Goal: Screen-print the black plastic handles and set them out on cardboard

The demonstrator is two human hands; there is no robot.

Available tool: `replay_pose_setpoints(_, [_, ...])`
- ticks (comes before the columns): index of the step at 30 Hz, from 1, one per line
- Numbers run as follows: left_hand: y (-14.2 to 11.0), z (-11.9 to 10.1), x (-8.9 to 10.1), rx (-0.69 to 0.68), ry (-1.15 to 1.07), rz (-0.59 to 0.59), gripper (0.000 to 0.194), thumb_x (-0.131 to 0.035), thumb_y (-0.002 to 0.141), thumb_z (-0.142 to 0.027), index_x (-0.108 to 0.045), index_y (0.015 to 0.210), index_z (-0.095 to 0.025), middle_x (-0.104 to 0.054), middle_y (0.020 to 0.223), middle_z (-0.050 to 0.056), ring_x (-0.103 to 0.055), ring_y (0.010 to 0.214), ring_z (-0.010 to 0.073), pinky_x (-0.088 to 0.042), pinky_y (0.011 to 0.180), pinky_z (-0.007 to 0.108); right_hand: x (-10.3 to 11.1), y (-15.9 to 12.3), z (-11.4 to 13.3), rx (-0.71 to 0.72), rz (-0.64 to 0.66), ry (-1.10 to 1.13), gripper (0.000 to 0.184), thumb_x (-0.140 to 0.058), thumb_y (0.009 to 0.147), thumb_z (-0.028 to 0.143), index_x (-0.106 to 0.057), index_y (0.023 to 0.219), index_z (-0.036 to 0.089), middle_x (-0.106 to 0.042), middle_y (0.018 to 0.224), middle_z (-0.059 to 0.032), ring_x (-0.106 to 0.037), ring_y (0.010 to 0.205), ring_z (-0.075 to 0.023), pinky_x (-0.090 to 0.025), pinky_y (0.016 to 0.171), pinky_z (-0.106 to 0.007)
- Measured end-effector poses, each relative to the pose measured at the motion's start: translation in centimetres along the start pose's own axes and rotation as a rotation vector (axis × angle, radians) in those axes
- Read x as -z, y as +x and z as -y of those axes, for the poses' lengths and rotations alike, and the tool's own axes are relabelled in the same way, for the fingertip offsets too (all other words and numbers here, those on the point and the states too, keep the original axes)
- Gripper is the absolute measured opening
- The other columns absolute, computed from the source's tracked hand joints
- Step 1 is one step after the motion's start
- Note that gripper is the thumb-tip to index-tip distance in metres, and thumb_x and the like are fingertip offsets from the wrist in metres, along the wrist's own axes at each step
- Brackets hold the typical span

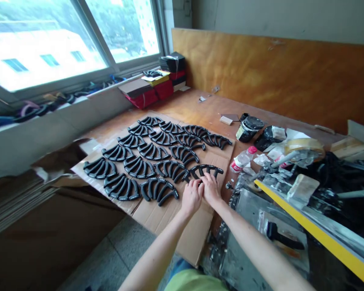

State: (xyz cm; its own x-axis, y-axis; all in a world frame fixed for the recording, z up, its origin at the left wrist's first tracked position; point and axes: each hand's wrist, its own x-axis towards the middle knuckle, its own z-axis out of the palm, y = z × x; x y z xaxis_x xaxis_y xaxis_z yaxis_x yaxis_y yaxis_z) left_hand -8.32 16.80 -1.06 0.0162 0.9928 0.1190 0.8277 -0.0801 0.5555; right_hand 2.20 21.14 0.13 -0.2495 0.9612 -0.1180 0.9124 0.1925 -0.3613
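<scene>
Several groups of black curved pieces lie in rows on a flat cardboard sheet [157,220]. My left hand [191,197] and my right hand [210,190] meet side by side at the nearest group [205,169], fingers curled onto its lower ends. The group fans out above my fingertips and rests on the cardboard. Both forearms reach in from the bottom of the view.
A small plastic bottle with a pink cap [243,158] lies right of the cardboard. A black paint tin [249,128], tape roll [303,146] and a paint-stained bench with a yellow edge [315,232] fill the right side. Red and black boxes [157,87] stand by the window.
</scene>
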Motion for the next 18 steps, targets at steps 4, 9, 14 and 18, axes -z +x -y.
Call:
replay_pose_setpoints(4, [10.2, 0.2, -0.9, -0.215, 0.139, 0.142, 0.036, -0.027, 0.097, -0.026, -0.055, 0.119, -0.020, -0.058, 0.123, 0.009, -0.053, 0.111, 0.0217, -0.041, 0.093, 0.037, 2.0, 8.0, -2.0, -0.209, -0.027, -0.055, 0.034, -0.031, 0.097, 0.026, -0.062, 0.112, 0.024, -0.052, 0.130, -0.0075, -0.042, 0.119, -0.0254, -0.035, 0.094, -0.041])
replay_pose_setpoints(9, [16.8, 0.9, -3.7, -0.251, 0.114, 0.224, 0.036, -0.031, 0.096, -0.024, -0.052, 0.124, -0.018, -0.057, 0.124, 0.012, -0.057, 0.110, 0.0223, -0.043, 0.092, 0.036, 3.0, 13.0, -3.8, -0.367, 0.014, -0.111, 0.037, -0.027, 0.098, 0.026, -0.063, 0.109, 0.022, -0.055, 0.121, -0.0115, -0.047, 0.110, -0.0275, -0.039, 0.084, -0.044])
replay_pose_setpoints(14, [18.4, 1.6, -5.5, -0.226, 0.010, 0.281, 0.035, -0.040, 0.092, -0.022, -0.054, 0.122, -0.015, -0.059, 0.121, 0.015, -0.059, 0.109, 0.0250, -0.046, 0.092, 0.038, 2.0, 14.3, -4.6, -0.460, 0.083, -0.116, 0.038, -0.029, 0.097, 0.027, -0.065, 0.108, 0.020, -0.053, 0.122, -0.0146, -0.048, 0.109, -0.0302, -0.039, 0.083, -0.049])
replay_pose_setpoints(18, [18.2, 2.3, -5.3, -0.156, -0.135, 0.227, 0.032, -0.044, 0.089, -0.022, -0.060, 0.117, -0.015, -0.061, 0.122, 0.015, -0.057, 0.114, 0.0244, -0.044, 0.098, 0.037, 0.7, 15.5, -4.3, -0.466, 0.080, -0.070, 0.042, -0.024, 0.098, 0.029, -0.064, 0.111, 0.023, -0.053, 0.123, -0.0137, -0.046, 0.111, -0.0297, -0.040, 0.082, -0.049])
